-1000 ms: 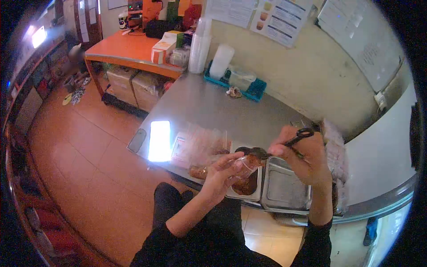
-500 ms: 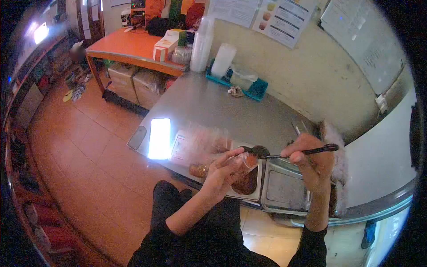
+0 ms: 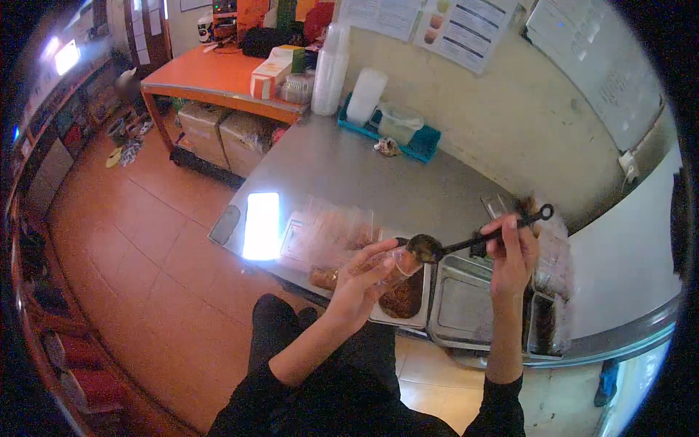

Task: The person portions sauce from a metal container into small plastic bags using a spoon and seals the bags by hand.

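In the head view, my left hand (image 3: 354,291) is wrapped round a small clear plastic cup (image 3: 397,266), tilted, with something reddish inside. My right hand (image 3: 512,256) grips the handle of a black spoon (image 3: 466,244) with a round bowl and a ring at the handle's end. The spoon's bowl is at the cup's mouth, with dark residue in it; whether they touch I cannot tell. Under my left hand a white-rimmed tray (image 3: 417,320) holds dark reddish-brown food (image 3: 400,300). A metal lid or pan (image 3: 460,302) lies to its right.
A lit screen (image 3: 262,226) and a phone-like grey object (image 3: 225,224) lie on the steel counter's left. Clear packs (image 3: 335,226) sit beside the screen. Stacked cups (image 3: 331,73) and a teal basket (image 3: 422,146) stand at the back. A dark-filled container (image 3: 543,324) is at the right.
The black spoon has turned, so its round bowl now faces me at the cup's mouth. My right hand's grip has shifted; the left hand and cup have barely moved.
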{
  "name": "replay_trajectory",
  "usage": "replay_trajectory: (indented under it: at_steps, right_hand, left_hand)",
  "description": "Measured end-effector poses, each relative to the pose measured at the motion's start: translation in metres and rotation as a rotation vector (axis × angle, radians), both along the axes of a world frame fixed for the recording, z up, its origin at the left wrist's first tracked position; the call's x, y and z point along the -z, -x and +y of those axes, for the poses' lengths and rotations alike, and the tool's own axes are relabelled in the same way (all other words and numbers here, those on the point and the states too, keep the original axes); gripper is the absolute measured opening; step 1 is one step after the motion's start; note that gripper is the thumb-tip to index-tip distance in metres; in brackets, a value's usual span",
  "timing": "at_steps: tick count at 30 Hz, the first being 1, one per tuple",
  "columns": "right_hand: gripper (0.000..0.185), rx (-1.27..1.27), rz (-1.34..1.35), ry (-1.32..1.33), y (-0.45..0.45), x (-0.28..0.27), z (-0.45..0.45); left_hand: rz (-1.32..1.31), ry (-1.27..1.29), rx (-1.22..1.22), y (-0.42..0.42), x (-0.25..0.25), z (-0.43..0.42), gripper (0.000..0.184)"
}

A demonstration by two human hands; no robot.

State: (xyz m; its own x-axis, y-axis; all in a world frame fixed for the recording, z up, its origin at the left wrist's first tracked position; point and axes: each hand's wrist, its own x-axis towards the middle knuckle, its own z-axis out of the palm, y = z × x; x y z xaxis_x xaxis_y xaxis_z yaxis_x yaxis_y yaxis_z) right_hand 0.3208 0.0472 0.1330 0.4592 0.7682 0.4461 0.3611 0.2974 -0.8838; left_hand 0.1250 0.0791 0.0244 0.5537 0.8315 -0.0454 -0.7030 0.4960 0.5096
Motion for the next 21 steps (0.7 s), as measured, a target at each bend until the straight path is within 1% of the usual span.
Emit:
replay_trajectory:
  at_steps: [1,5,8,10,11,13,14,16,17,19,20,21]
  right_hand:
    - [0.033,-0.022,-0.130,-0.032,-0.001,0.001,-0.001]
    - [0.034,-0.004,-0.083,-0.066,0.002,-0.009,-0.006]
    - [0.035,0.055,-0.017,-0.095,0.001,-0.012,-0.005]
    - [0.036,0.097,0.171,-0.144,-0.007,-0.007,-0.003]
    - [0.036,0.098,0.172,-0.143,-0.013,-0.002,-0.003]
    - [0.036,0.189,0.236,0.017,-0.024,0.016,-0.006]
    - [0.036,0.187,0.237,0.017,-0.024,0.028,-0.008]
    - [0.037,0.100,0.127,0.304,-0.019,0.054,-0.011]
    - [0.037,0.099,0.132,0.302,-0.016,0.062,-0.012]
    - [0.034,-0.138,0.160,0.430,-0.009,0.074,-0.012]
    - [0.034,-0.136,0.164,0.426,-0.009,0.076,-0.013]
    - [0.030,-0.150,0.156,0.432,-0.009,0.078,-0.014]
  left_hand:
    - [0.003,0.002,0.002,0.000,0.001,0.000,0.036]
    - [0.015,0.026,0.002,-0.004,0.004,0.001,0.037]
    - [0.009,0.032,-0.010,-0.005,0.005,0.001,0.036]
    - [-0.006,0.027,-0.017,-0.004,0.011,0.003,0.035]
    - [0.001,0.025,-0.030,-0.003,0.015,0.004,0.034]
    - [0.009,0.021,-0.044,0.003,0.015,0.005,0.033]
    - [0.034,0.032,-0.057,0.007,0.011,0.004,0.032]
    - [0.065,0.041,-0.071,0.012,0.011,0.004,0.031]
    - [0.059,0.026,-0.072,0.013,0.013,0.004,0.030]
    - [0.057,0.008,-0.069,0.014,0.013,0.003,0.029]
    - [0.083,0.004,-0.101,0.014,0.010,0.002,0.029]
    - [0.109,0.000,-0.132,0.013,0.007,0.002,0.029]
